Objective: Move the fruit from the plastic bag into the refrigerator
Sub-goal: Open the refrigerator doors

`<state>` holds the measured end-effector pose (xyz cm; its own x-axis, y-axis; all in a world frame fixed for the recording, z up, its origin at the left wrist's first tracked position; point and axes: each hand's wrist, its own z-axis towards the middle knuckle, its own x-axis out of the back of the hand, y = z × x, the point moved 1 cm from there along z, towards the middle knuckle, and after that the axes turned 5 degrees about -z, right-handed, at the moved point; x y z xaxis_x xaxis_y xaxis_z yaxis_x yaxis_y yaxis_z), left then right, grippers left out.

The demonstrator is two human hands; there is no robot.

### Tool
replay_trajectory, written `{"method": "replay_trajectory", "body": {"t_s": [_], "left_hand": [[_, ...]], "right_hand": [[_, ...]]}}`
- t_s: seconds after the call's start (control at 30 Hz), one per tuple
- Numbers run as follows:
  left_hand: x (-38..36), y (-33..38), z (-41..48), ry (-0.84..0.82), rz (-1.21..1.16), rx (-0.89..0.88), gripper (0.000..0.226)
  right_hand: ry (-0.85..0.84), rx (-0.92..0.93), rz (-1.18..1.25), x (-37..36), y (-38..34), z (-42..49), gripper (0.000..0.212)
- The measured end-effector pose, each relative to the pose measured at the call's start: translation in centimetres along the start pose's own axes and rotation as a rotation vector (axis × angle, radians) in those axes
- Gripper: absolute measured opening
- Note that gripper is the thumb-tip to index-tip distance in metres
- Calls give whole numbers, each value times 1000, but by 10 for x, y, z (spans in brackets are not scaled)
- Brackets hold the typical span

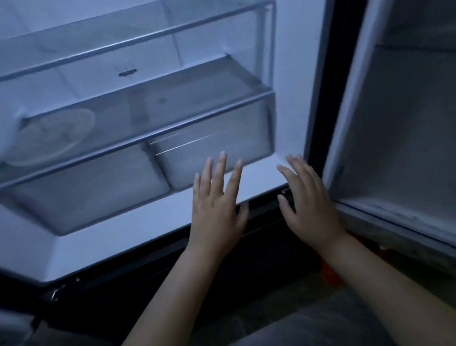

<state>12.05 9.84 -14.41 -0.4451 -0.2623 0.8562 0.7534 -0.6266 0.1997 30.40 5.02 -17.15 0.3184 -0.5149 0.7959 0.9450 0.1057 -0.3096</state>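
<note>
With the refrigerator (pixel 295 79) open, the left hand (pixel 217 211) and right hand (pixel 307 209) hover empty, fingers straight and spread, before the right drawer (pixel 213 157), which probably must be pulled out next; fruit and plastic bag are not in view.

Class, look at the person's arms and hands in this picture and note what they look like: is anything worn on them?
Both forearms are bare as far as the frame shows, no sleeves in view. The left hand and right hand wear no gloves, rings, watch or bracelet. Nails look short.
</note>
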Motion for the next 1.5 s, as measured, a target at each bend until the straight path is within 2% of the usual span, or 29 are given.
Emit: {"method": "replay_trajectory", "body": {"t_s": [0.3, 0.53, 1.0, 1.23, 1.3, 1.37, 1.43, 1.5], "left_hand": [[38, -134, -1, 43, 51, 240, 75], [33, -195, 7, -32, 44, 307, 76], [-1, -229, 42, -80, 168, 395, 85], [-6, -223, 47, -48, 158, 434, 81], [-3, -218, 46, 18, -2, 472, 74], [4, -209, 44, 176, -281, 567, 67], [10, -200, 42, 354, -636, 756, 60], [11, -196, 42, 477, -973, 1014, 54]], "right_hand": [[-81, 136, 54, -80, -100, 95, 58], [-163, 176, 47, -126, -136, 138, 60], [-206, 239, -75, -169, -130, 182, 72], [-213, 291, 16, -168, -123, 186, 70], [-220, 214, 236, -160, -121, 184, 63], [-191, 1, 592, -148, -123, 180, 52], [-158, -288, 922, -142, -124, 176, 39], [-201, -573, 1162, -144, -122, 173, 28]]}}
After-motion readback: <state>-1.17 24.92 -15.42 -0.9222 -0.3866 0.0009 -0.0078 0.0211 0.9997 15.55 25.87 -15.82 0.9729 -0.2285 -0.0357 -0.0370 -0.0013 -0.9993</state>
